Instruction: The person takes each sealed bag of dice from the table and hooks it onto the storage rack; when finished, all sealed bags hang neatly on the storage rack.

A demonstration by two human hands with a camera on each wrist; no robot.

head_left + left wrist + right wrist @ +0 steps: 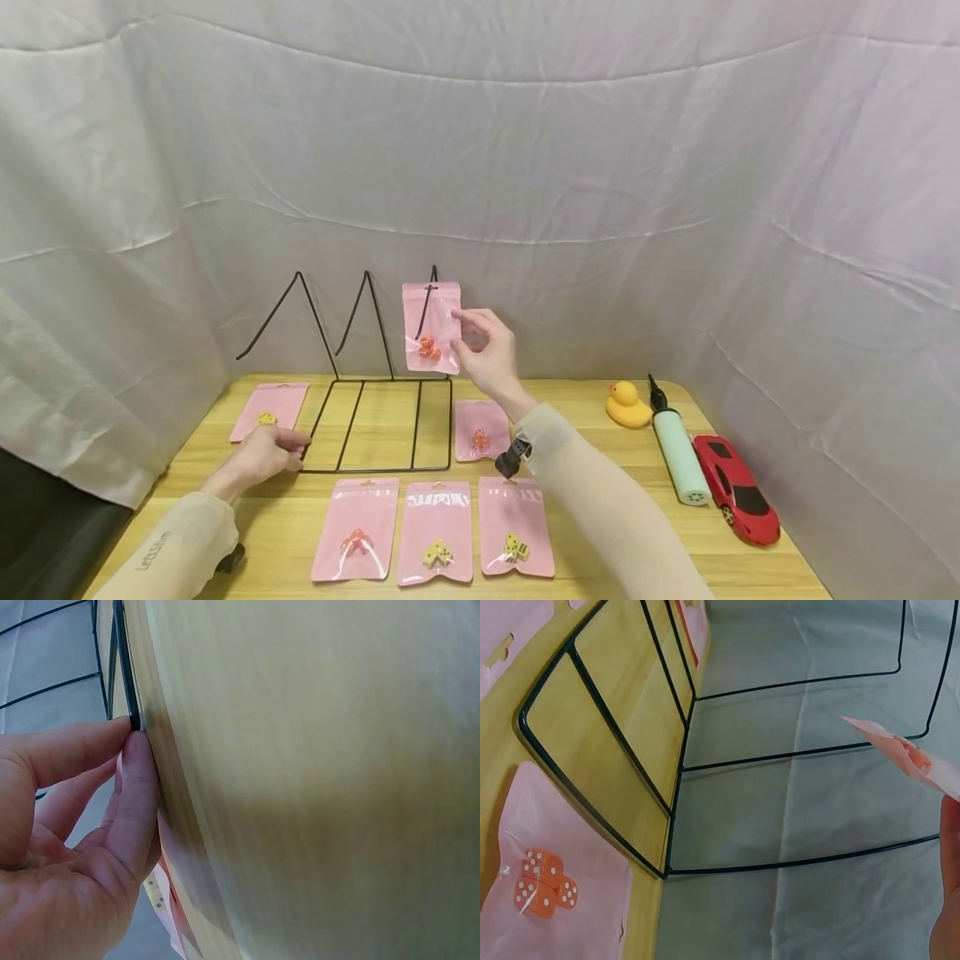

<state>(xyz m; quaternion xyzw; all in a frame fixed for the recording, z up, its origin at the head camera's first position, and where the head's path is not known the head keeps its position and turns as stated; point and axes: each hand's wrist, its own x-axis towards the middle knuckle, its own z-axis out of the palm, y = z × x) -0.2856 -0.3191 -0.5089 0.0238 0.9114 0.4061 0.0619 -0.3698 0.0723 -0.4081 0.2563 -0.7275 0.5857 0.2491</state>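
Note:
A pink zip bag with orange dice hangs at the right prong of a black wire display rack; the prong passes through its top slot. My right hand holds the bag by its right edge with thumb and fingers. In the right wrist view the bag shows edge-on beside a fingertip. My left hand pinches the rack's front left corner between thumb and fingers, as the left wrist view shows at the wire. The rack's other two prongs carry no bag.
Pink bags with orange or yellow dice lie around the rack: one left, one right, three in front. At the right are a yellow rubber duck, a mint-green hand pump and a red toy car. Grey curtains enclose the table.

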